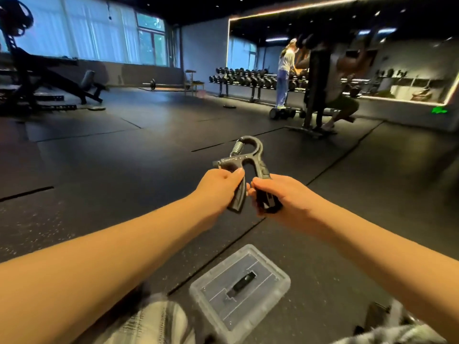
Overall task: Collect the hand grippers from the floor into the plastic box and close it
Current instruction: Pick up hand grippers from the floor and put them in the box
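Observation:
A black hand gripper [244, 157] with a steel spring at its top is held up in front of me, above the dark rubber floor. My left hand [218, 188] grips its left handle and my right hand [278, 194] grips its right handle. On the floor between my knees lies the clear plastic lid [213, 284] of the box, flat, with a black handle at its middle. At the lower right edge a dark object [375, 316] shows, partly hidden by my right arm and knee; I cannot tell what it is.
This is a gym with black floor mats. A weight bench [49, 78] stands at the far left and a dumbbell rack [248, 79] at the back. Two people [323, 78] exercise by a bench at the right, with dumbbells on the floor beside them.

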